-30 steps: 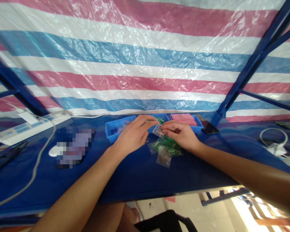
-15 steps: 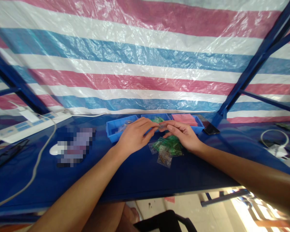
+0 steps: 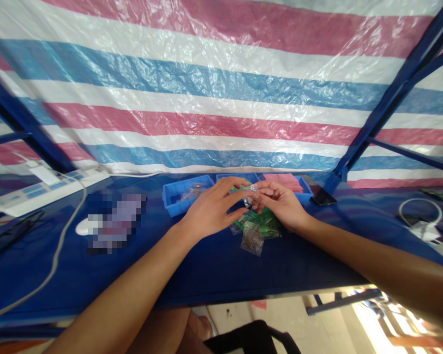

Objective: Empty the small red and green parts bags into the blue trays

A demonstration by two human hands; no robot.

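Note:
In front of the bins, my right hand (image 3: 285, 202) pinches a small clear plastic bag (image 3: 248, 200) between thumb and fingers. My left hand (image 3: 214, 209) is beside it, thumb apart from the fingers, with its fingertips reaching to the bag; whether they touch it I cannot tell. Under the hands lies a heap of green and clear small bags (image 3: 268, 223), partly hidden by my right hand. At its front edge is a clear bag (image 3: 251, 239) with small brass-coloured pieces inside.
Behind the hands stand a blue bin with clear bags (image 3: 172, 202), a blue bin with green bags (image 3: 237, 176) and one holding pink packets (image 3: 282, 182). A phone (image 3: 324, 198) lies to the right. A power strip (image 3: 40, 194), cable and white mouse (image 3: 87, 226) are on the left.
My left thumb and fingers have parted from their pinch. The small clear bag now shows more plainly between my hands, held by the right.

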